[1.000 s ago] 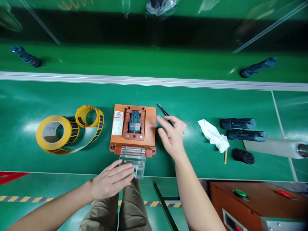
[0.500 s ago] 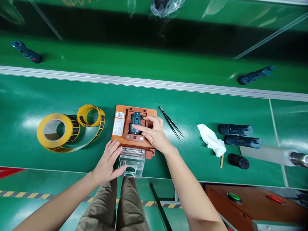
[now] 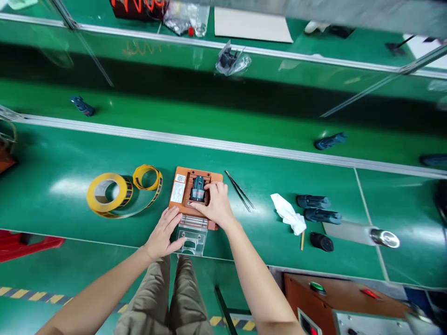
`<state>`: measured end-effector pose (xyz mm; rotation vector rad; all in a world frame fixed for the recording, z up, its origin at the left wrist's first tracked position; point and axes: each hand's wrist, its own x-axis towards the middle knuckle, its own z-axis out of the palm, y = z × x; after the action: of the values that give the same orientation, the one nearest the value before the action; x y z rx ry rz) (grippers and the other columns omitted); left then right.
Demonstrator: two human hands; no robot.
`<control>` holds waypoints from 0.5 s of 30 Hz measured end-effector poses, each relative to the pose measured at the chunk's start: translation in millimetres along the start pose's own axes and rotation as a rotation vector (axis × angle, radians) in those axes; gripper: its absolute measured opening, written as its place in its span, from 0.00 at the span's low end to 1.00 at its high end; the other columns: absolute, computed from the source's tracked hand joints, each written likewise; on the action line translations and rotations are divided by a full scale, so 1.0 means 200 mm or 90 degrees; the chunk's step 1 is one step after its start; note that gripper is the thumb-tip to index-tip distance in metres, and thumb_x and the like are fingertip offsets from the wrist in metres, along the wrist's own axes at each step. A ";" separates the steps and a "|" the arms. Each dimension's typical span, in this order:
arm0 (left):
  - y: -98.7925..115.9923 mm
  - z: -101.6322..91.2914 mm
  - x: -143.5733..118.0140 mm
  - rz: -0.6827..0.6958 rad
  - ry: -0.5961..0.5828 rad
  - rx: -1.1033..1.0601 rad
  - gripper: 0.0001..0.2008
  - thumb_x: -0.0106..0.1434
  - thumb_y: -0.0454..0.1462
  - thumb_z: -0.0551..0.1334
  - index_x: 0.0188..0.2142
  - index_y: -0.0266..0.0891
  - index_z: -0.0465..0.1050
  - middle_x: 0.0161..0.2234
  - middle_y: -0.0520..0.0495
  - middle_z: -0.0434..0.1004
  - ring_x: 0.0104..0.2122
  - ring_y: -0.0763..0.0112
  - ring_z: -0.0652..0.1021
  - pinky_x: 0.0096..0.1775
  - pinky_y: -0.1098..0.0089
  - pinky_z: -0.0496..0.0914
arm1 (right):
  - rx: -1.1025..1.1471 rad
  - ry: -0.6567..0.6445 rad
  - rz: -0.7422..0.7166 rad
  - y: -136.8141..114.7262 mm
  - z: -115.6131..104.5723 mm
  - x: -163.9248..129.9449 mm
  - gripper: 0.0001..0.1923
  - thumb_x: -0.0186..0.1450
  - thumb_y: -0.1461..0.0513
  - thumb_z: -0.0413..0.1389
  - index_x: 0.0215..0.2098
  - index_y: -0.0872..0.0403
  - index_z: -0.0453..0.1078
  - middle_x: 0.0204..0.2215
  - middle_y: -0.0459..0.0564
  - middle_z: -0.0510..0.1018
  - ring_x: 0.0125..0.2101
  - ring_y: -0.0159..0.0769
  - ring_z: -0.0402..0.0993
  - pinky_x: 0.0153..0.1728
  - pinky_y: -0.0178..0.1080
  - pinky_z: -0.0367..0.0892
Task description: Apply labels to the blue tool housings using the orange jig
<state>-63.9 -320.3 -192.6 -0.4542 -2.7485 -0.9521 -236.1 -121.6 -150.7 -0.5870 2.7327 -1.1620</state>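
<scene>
A dark blue plastic housing (image 3: 198,186) sits in the recess of an orange-brown fixture (image 3: 179,204), with a small red mark near its lower end. My right hand (image 3: 217,202) curls around it, fingertips at its right side and thumb by its near end. At the fixture's near left edge rests my left hand (image 3: 165,232), fingers extended and holding nothing. Its thumb lies over the hinged clear cover (image 3: 195,237), which is swung down toward me.
Left of the fixture stand a yellow label roll (image 3: 104,191) and a smaller coil (image 3: 145,177). To the right lie tweezers (image 3: 240,190), a white cloth (image 3: 288,214), dark housings (image 3: 321,215) and a black cylinder (image 3: 321,242). A metal rail (image 3: 244,149) runs behind.
My right thumb and fingers have shifted off the housing's face toward its edges, showing the red mark. My left hand stays at the fixture. The camera view has shifted, revealing more of the far bench.
</scene>
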 end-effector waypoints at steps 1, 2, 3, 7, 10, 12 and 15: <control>0.00 0.00 0.00 -0.002 0.000 0.006 0.43 0.63 0.39 0.65 0.72 0.42 0.44 0.66 0.28 0.62 0.67 0.44 0.63 0.64 0.39 0.59 | -0.021 -0.007 0.001 -0.03 0.00 0.00 0.28 0.52 0.45 0.68 0.41 0.54 0.69 0.42 0.58 0.69 0.46 0.54 0.65 0.48 0.57 0.68; 0.00 0.00 -0.01 -0.004 0.000 0.013 0.42 0.63 0.39 0.64 0.71 0.41 0.44 0.66 0.27 0.62 0.67 0.44 0.62 0.64 0.39 0.59 | -0.032 -0.010 0.003 -0.07 -0.02 0.01 0.27 0.52 0.47 0.69 0.39 0.54 0.68 0.41 0.57 0.70 0.46 0.54 0.67 0.48 0.56 0.69; 0.00 0.01 -0.01 -0.006 0.000 0.017 0.41 0.64 0.39 0.64 0.71 0.41 0.45 0.66 0.27 0.62 0.67 0.44 0.62 0.64 0.39 0.59 | -0.030 -0.011 0.012 -0.11 -0.04 0.00 0.25 0.52 0.49 0.69 0.39 0.54 0.67 0.40 0.58 0.71 0.46 0.54 0.69 0.47 0.55 0.70; 0.04 -0.04 0.03 -0.022 0.022 0.004 0.32 0.67 0.39 0.60 0.67 0.36 0.55 0.65 0.27 0.64 0.67 0.48 0.64 0.64 0.42 0.60 | 0.061 -0.047 0.083 -0.33 -0.23 -0.11 0.27 0.58 0.52 0.65 0.49 0.54 0.63 0.42 0.57 0.77 0.42 0.49 0.77 0.43 0.50 0.73; 0.21 -0.18 0.13 -0.156 0.095 -0.024 0.17 0.69 0.40 0.57 0.54 0.38 0.72 0.60 0.34 0.72 0.67 0.49 0.63 0.64 0.39 0.55 | 0.143 -0.054 0.059 -0.49 -0.43 -0.31 0.27 0.60 0.52 0.63 0.53 0.51 0.62 0.44 0.54 0.80 0.43 0.46 0.79 0.43 0.47 0.73; 0.38 -0.31 0.24 -0.288 0.162 -0.111 0.15 0.70 0.44 0.57 0.46 0.40 0.77 0.56 0.37 0.76 0.65 0.51 0.66 0.63 0.42 0.57 | 0.184 -0.032 0.021 -0.58 -0.54 -0.46 0.26 0.60 0.54 0.64 0.53 0.50 0.63 0.47 0.54 0.79 0.45 0.45 0.79 0.45 0.46 0.73; 0.66 -0.52 0.43 -0.393 0.124 -0.465 0.21 0.68 0.51 0.58 0.53 0.42 0.74 0.53 0.39 0.78 0.53 0.57 0.78 0.54 0.54 0.71 | 0.239 0.004 -0.026 -0.67 -0.68 -0.65 0.26 0.60 0.57 0.64 0.55 0.50 0.65 0.50 0.55 0.78 0.48 0.44 0.77 0.50 0.47 0.73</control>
<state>-88.8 -269.3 -13.4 0.4191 -2.3004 -2.0233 -109.9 -63.8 33.7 -0.5872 2.4210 -1.6326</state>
